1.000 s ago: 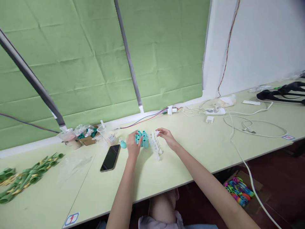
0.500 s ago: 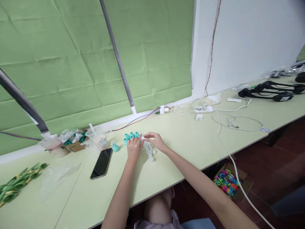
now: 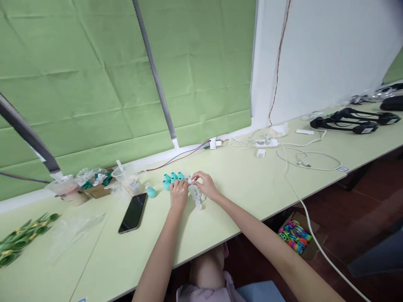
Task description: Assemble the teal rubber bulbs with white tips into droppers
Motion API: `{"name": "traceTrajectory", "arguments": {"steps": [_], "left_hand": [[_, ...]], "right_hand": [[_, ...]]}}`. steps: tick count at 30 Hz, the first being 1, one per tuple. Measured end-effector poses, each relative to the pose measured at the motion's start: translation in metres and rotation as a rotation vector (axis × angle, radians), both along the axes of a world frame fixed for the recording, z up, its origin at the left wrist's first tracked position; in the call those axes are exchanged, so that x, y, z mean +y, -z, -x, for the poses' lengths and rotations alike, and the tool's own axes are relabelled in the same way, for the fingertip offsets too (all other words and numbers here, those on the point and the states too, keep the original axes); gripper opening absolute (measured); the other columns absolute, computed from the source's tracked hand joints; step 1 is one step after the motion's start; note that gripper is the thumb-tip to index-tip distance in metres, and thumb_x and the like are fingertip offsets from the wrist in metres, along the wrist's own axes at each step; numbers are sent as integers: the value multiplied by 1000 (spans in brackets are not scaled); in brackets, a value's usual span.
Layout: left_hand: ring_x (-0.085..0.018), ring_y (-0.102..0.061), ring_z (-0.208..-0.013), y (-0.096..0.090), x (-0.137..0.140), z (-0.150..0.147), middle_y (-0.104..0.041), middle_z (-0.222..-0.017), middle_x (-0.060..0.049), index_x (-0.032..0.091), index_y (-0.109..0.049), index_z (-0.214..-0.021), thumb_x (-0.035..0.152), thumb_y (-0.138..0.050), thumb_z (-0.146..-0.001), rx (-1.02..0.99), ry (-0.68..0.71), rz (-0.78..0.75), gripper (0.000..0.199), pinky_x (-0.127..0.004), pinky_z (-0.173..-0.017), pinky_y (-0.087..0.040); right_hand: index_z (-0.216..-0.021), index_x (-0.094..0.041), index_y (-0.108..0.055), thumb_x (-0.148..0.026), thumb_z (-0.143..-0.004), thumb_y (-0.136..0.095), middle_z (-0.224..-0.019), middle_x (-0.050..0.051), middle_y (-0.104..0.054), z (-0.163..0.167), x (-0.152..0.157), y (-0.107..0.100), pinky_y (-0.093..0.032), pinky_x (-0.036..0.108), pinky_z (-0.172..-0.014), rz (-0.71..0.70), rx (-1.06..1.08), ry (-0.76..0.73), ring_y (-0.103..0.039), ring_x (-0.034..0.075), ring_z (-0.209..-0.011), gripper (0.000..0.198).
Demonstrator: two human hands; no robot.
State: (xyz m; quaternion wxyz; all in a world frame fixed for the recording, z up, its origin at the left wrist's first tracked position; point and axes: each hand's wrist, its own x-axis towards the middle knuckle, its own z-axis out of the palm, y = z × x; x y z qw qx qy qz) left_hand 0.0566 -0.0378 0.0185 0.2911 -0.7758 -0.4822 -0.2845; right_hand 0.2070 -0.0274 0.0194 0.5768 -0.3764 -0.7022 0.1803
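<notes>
Lower centre of frame, right hand (image 3: 204, 185) pinching small white plastic piece (image 3: 189, 181), left hand (image 3: 179, 194) beside round-bodied turquoise bottles (image 3: 166, 183), its grip unclear

Clustered teal bottles (image 3: 173, 180), upright, white pieces (image 3: 198, 199) nearby
</notes>
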Motion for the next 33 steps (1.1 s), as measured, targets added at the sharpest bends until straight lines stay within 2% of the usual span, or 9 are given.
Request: {"name": "traceTrajectory", "arguments": {"steps": [6, 11, 14, 19, 22, 28, 33], "left_hand": [[-23, -53, -79, -1, -2, -2, -61, -73, -7, 18, -60, -101, 25, -36, -90, 6, -9, -39, 28, -33, -68, -26], [-23, -53, -78, 1, -2, -4, -61, -70, -7, 17, -62, -89, 22, -36, -90, -3, 11, 11, 27, -33, -68, -26], [-22, -54, -77, -1, -3, -6, -61, -69, -6, 17, -62, -86, 24, -36, -90, -21, 1, 32, 28, -33, -68, -26], [-23, -54, -77, -4, -4, -8, -62, -70, -7, 18, -63, -86, 25, -36, -90, -72, -29, 44, 28, -33, -68, -25], [-23, -54, -76, -3, -5, -8, -63, -69, -7, 18, -63, -85, 25, -37, -89, -71, -23, 34, 28, -33, -68, -26], [-21, -53, -71, -2, -7, -7, -62, -64, -6, 19, -64, -80, 24, -40, -88, -71, -18, -15, 26, -33, -66, -25], [-20, -54, -70, -6, -10, -10, -62, -63, -5, 19, -64, -80, 25, -41, -88, -96, -13, -42, 25, -32, -66, -25]], "right_hand": [[-79, -20, -63, -28, -72, -64, -86, 2, -63, 5, 4, 6, -44, 27, -73, 19, 132, -52, -58, 14, -72, 11], [-72, -19, -61, -29, -74, -61, -80, 1, -62, 6, 6, 8, -44, 27, -71, 74, 111, -42, -56, 14, -69, 10], [-69, -20, -61, -28, -76, -59, -78, 1, -62, 6, 4, 6, -43, 27, -72, 20, 88, -2, -56, 14, -71, 11], [-83, -22, -66, -26, -76, -61, -88, 2, -67, 10, -2, 4, -42, 31, -81, -14, 77, 92, -59, 16, -80, 9], [-75, -23, -68, -25, -76, -62, -86, 2, -68, 12, -4, 5, -41, 33, -85, -23, 70, 141, -60, 17, -85, 7], [-68, -23, -68, -25, -73, -64, -73, 0, -69, 13, -6, 4, -43, 31, -78, -15, 121, 182, -61, 17, -75, 7], [-64, -24, -68, -25, -73, -65, -70, 0, -69, 12, -7, 0, -43, 33, -80, -29, 143, 216, -61, 17, -73, 9]]}}
